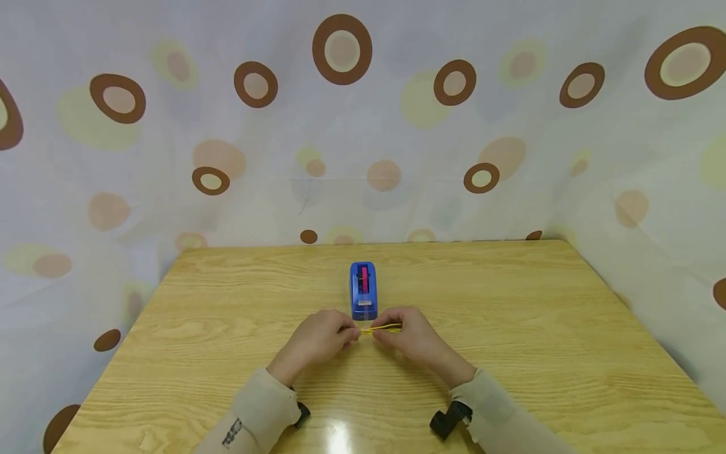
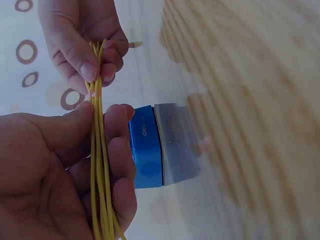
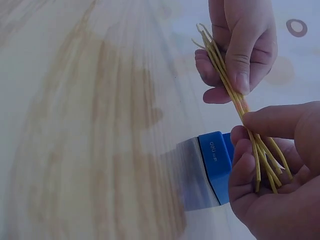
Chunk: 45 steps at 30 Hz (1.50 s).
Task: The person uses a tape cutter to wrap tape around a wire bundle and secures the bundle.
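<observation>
A thin bundle of yellow cords [image 1: 388, 328] is held between both hands, in front of the tape dispenser. My left hand [image 1: 323, 334] pinches it between thumb and fingers on one side. On the other side my right hand [image 1: 413, 333] pinches it, its thumb close to the left one. Between the two grips a pinkish, shiny band [image 2: 94, 94], seemingly tape, lies around the cords. Loose cord ends spread over the right palm in the right wrist view. Just beyond the hands stands a blue tape dispenser [image 1: 363, 309] with a pink roll core [image 1: 365, 280].
The wooden table [image 1: 227, 290] stretches to both sides of the arms. A patterned cloth [image 1: 386, 126] hangs behind it and along the sides. Each wrist carries a small black camera, such as the right one [image 1: 445, 424].
</observation>
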Motion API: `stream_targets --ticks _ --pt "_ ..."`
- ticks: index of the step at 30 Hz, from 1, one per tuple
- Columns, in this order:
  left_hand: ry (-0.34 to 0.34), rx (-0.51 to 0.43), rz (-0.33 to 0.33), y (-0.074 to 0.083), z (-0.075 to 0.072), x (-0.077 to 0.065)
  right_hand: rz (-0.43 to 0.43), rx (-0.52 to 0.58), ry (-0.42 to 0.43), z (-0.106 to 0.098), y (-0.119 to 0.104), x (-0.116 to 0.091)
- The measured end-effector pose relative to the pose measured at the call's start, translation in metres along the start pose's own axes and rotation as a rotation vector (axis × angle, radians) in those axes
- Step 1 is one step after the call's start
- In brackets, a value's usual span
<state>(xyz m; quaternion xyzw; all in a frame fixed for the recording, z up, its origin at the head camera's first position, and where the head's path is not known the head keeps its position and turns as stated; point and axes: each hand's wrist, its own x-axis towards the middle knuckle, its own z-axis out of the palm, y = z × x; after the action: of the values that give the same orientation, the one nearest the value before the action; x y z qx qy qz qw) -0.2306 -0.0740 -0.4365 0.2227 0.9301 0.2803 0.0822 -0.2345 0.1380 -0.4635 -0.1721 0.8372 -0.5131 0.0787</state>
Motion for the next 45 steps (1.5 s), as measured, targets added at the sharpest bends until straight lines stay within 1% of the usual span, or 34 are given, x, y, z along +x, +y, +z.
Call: stream_targets --ticks 7,13,17,21,24,26,33,42,45 --pt "-0.017 -0.003 -0.015 -0.002 0.001 0.0 -0.045 -0.027 0.019 0.002 0.003 0.001" --pt "0.013 -0.004 0.011 -0.004 0.001 0.001 -0.054 -0.024 0.001 0.0 0.002 0.001" --pt "0.032 -0.001 0.025 -0.005 0.001 0.002 -0.046 -0.01 -0.012 -0.001 0.0 0.002" --pt "0.038 0.002 0.019 -0.006 0.002 0.003 0.01 -0.004 -0.027 -0.002 -0.002 0.005" --pt "0.047 0.007 0.023 -0.006 0.002 0.003 0.046 -0.006 -0.053 -0.003 -0.003 0.007" --pt "0.051 0.006 0.028 -0.007 0.002 0.004 0.056 -0.013 -0.074 -0.004 -0.003 0.008" --pt "0.052 0.001 0.039 -0.008 0.003 0.006 0.048 0.002 -0.162 -0.007 -0.001 0.009" --pt "0.034 -0.013 0.033 -0.008 0.003 0.007 0.016 -0.089 -0.204 -0.014 -0.008 0.009" --pt "0.034 -0.019 0.027 -0.009 0.003 0.007 0.006 -0.102 -0.198 -0.014 -0.008 0.01"
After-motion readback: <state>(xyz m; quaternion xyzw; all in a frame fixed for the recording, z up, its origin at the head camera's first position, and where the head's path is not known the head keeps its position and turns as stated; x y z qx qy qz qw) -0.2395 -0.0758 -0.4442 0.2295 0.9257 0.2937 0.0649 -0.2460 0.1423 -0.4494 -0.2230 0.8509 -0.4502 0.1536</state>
